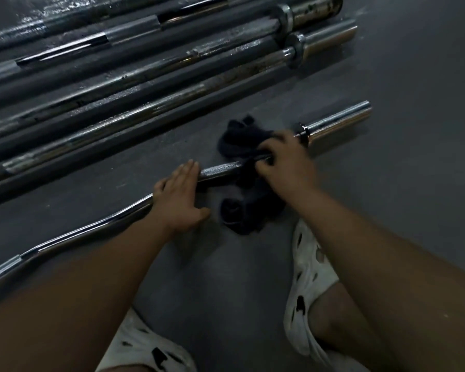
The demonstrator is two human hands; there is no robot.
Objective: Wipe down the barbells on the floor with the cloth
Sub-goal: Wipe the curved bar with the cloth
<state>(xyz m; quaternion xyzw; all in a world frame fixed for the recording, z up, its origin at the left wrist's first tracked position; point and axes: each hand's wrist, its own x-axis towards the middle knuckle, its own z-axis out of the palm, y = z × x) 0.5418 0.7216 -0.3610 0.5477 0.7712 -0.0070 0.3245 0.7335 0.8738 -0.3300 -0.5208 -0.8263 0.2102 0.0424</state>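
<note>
EZ curl bar (220,167): on floor (226,277), nearest the person. Left hand (177,197): fingers straight, pressed flat on shaft, likely to stop it rolling. Right hand (285,162): grip curled round dark cloth (247,213) bunched over shaft beside the sleeve, for wiping. Straight barbells (145,76): beyond, side by side.

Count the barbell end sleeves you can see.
3. The curl bar's sleeve, right of the right hand gripping the cloth; a chrome sleeve above it; a rusty sleeve at the top edge. More may lie out of frame.
</note>
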